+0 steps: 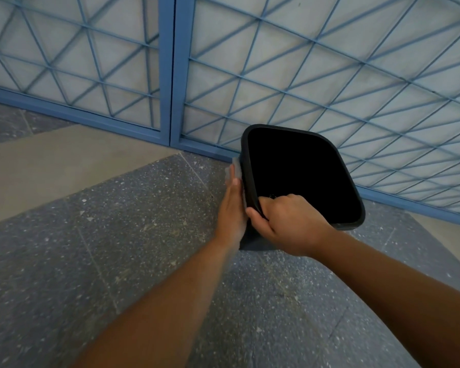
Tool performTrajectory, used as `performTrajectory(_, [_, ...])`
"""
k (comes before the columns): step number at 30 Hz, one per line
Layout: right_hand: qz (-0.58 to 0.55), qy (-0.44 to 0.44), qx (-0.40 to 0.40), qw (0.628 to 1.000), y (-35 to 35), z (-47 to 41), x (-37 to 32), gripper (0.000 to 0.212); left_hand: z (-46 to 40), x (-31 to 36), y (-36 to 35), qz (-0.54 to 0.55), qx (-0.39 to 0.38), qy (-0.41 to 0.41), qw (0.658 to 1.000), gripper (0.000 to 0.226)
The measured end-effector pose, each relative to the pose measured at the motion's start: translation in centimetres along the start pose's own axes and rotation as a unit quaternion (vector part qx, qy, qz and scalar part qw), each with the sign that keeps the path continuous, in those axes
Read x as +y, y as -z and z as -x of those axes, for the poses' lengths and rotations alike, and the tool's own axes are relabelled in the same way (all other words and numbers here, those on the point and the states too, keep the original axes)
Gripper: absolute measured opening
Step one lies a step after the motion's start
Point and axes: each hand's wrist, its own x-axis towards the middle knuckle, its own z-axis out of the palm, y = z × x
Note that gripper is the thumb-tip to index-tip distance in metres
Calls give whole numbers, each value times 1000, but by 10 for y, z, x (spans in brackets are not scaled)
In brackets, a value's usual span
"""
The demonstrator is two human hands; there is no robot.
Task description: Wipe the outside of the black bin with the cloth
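Now keep the right hand (282,224) gripping the black bin (329,144) at its near rim while the flat, open left hand (233,208) presses the cloth (235,168) along the left wall

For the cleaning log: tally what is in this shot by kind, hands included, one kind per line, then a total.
Black bin: 1
Cloth, pale grey, pressed against the bin's outer side: 1
Hands: 2, the left hand flat on the cloth, the right hand gripping the bin's rim
Blue grille panels: 2, one at left, one at right
Total: 6
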Motion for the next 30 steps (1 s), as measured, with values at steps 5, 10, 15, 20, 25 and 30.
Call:
performTrajectory(5, [-2,4,3,1000,-1,-4,1,39,10,16,-4,14,0,-6,1000,66])
performTrajectory(10, [1,4,3,1000,-2,-4,1,40,6,9,-2,5,22,23,999,65])
performTrajectory(15, [13,12,-4,1000,-1,-3,1,40,17,10,-4,8,6,-4,1000,66])
performTrajectory(20, [15,14,-7,1000,0,-4,0,41,1,18,-1,34,1,-14,999,59])
performTrajectory(25, [21,9,-12,1000,0,-3,0,40,4,6,1,-38,2,-18,999,61])
performTrajectory(30, [20,13,-8,1000,1,-5,0,41,1,16,-1,-12,-12,-39,999,67])
